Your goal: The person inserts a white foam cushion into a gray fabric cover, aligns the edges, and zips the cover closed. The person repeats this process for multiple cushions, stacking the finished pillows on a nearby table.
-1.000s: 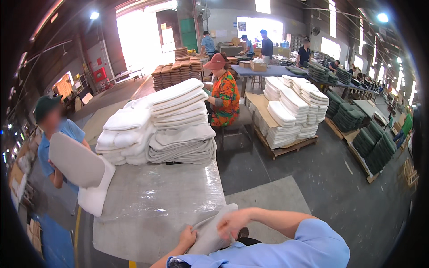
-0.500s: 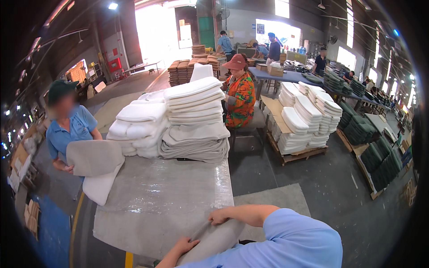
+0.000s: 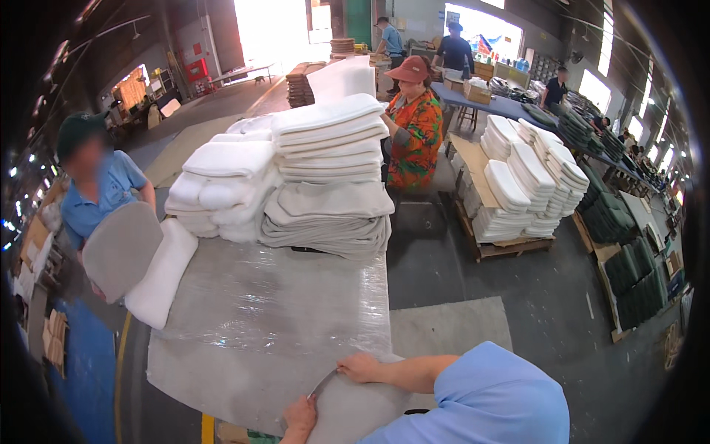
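Note:
A grey fabric cover (image 3: 362,403) lies at the near end of the table, close against my body. My right hand (image 3: 357,367) pinches its far edge. Lower and to the left, my left hand (image 3: 299,414) is closed on the same edge. Between the two hands the edge runs in a dark, slightly curved line; whether it is a seam or an opening I cannot tell.
Stacks of white pads (image 3: 325,140) and folded grey covers (image 3: 325,218) stand on the plastic-wrapped table (image 3: 281,311). At left a co-worker (image 3: 111,177) holds a grey piece (image 3: 124,251) beside a white pad (image 3: 163,277). Another person (image 3: 414,140) sits beyond. A loaded pallet (image 3: 510,248) stands right.
My left hand has closed on the cover's edge, and my right hand has shifted slightly left. The cover now lies flatter. The co-worker's grey piece has swung left and tilted.

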`<state>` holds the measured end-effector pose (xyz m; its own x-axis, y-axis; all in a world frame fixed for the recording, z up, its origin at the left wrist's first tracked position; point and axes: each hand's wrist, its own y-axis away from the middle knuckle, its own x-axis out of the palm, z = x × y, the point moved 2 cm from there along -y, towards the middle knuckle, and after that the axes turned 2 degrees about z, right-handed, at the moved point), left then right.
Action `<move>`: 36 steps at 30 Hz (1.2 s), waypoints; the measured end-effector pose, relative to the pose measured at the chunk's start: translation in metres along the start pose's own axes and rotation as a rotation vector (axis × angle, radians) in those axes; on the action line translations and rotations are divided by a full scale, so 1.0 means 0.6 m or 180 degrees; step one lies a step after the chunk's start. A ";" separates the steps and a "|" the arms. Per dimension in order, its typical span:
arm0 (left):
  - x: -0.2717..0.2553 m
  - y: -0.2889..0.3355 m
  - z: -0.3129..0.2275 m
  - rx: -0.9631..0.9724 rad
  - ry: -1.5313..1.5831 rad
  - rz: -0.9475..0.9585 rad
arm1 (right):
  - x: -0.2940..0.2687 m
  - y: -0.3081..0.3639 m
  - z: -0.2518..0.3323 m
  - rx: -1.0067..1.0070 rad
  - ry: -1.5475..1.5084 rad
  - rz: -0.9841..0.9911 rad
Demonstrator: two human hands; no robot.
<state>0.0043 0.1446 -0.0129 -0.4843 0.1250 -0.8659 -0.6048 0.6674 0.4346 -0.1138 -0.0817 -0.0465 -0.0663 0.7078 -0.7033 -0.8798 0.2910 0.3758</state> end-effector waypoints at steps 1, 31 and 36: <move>0.001 -0.003 -0.004 0.0003 0.0031 -0.0018 | -0.003 0.000 -0.005 -0.0071 0.0005 -0.0084; -0.048 0.170 0.109 0.0092 0.1141 0.0598 | -0.120 0.135 0.033 0.0049 0.1148 0.0975; 0.014 0.226 0.123 -0.0973 0.1639 0.0447 | -0.142 0.197 -0.058 0.1352 -0.0462 0.1131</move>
<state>-0.0351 0.2906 0.0207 -0.7696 -0.2253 -0.5975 -0.6301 0.4200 0.6531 -0.2286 -0.1300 0.0370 -0.2318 0.8818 -0.4106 -0.5468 0.2310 0.8047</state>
